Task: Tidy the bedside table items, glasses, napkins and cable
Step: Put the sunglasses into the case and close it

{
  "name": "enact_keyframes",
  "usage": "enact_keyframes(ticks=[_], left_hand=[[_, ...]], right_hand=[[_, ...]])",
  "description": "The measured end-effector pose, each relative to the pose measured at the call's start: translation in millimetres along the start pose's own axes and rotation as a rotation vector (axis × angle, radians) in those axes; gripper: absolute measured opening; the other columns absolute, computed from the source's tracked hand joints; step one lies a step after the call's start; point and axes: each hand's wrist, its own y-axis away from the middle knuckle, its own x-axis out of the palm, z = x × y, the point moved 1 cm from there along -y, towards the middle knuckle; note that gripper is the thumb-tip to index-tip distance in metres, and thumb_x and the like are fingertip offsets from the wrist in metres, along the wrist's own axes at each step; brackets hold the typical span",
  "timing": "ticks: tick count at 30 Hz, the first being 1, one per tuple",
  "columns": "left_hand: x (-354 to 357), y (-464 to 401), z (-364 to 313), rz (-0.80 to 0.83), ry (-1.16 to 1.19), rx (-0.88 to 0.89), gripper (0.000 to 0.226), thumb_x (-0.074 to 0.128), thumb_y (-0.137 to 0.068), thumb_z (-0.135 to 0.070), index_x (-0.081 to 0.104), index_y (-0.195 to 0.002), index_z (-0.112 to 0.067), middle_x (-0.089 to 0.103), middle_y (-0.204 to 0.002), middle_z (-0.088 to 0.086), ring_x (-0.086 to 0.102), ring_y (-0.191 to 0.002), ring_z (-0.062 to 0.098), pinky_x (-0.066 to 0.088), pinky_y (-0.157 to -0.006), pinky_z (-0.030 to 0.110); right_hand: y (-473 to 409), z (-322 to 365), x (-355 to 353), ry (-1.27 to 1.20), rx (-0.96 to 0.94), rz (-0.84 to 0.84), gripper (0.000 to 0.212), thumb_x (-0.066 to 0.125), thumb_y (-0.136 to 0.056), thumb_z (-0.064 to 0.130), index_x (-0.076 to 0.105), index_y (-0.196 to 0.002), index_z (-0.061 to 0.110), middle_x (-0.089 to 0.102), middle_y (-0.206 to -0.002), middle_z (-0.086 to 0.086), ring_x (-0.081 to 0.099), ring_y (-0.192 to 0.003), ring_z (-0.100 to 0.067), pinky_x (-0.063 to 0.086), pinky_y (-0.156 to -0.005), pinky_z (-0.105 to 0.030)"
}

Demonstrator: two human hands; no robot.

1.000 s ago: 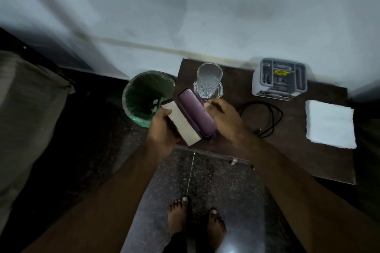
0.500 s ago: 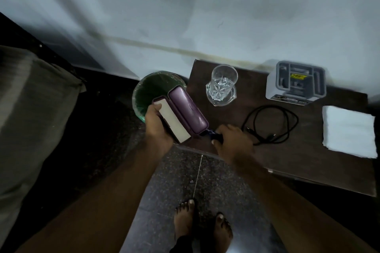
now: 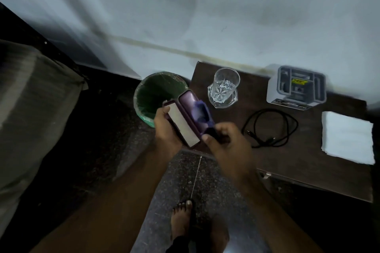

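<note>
My left hand (image 3: 166,129) grips an open purple glasses case (image 3: 186,118) with a pale inner face, held over the table's left front corner. My right hand (image 3: 228,146) pinches a dark pair of glasses (image 3: 211,132); its blurred bluish front end lies against the case's purple half. A clear drinking glass (image 3: 226,85) stands upright on a glass saucer (image 3: 223,103) at the back left of the brown bedside table (image 3: 308,168). A black cable (image 3: 271,127) lies loosely coiled mid-table. A white stack of napkins (image 3: 347,137) sits at the right.
A green lined waste bin (image 3: 156,94) stands on the floor left of the table, just beyond the case. A grey-white box (image 3: 297,88) sits at the table's back against the wall. A bed edge (image 3: 30,109) fills the left. My bare feet (image 3: 185,217) are below.
My right hand lifted the dark glasses off the table's front edge and brought them up to the open case. The left hand kept hold of the case.
</note>
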Motion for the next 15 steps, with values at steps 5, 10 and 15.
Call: enact_keyframes(ticks=[5, 10, 15], left_hand=[[11.9, 3.7, 7.4, 0.095, 0.027, -0.021, 0.062, 0.039, -0.094, -0.056, 0.08, -0.079, -0.013, 0.076, -0.089, 0.011, 0.074, -0.077, 0.027, 0.051, -0.081, 0.037], [10.4, 4.3, 7.7, 0.098, 0.113, -0.026, 0.062, 0.037, -0.094, -0.061, 0.078, -0.096, -0.013, 0.075, -0.099, 0.013, 0.072, -0.087, 0.029, 0.051, -0.085, 0.039], [13.3, 8.7, 11.0, 0.132, 0.129, -0.034, 0.066, 0.035, -0.094, -0.062, 0.079, -0.097, -0.012, 0.075, -0.102, 0.013, 0.074, -0.083, 0.028, 0.051, -0.082, 0.036]], right_hand=[[-7.5, 23.6, 24.4, 0.395, -0.117, 0.074, 0.033, 0.06, -0.087, 0.048, 0.049, -0.116, 0.038, 0.067, -0.111, 0.011, 0.064, -0.101, -0.018, 0.051, -0.079, -0.035], [-12.1, 26.2, 18.2, 0.443, -0.122, 0.038, 0.038, 0.058, -0.09, 0.046, 0.047, -0.125, 0.039, 0.067, -0.117, 0.009, 0.063, -0.107, -0.021, 0.046, -0.078, -0.035], [-10.2, 27.5, 20.7, 0.619, -0.267, 0.03, 0.034, 0.052, -0.093, 0.044, 0.049, -0.125, 0.036, 0.062, -0.115, 0.004, 0.057, -0.106, -0.022, 0.038, -0.072, -0.033]])
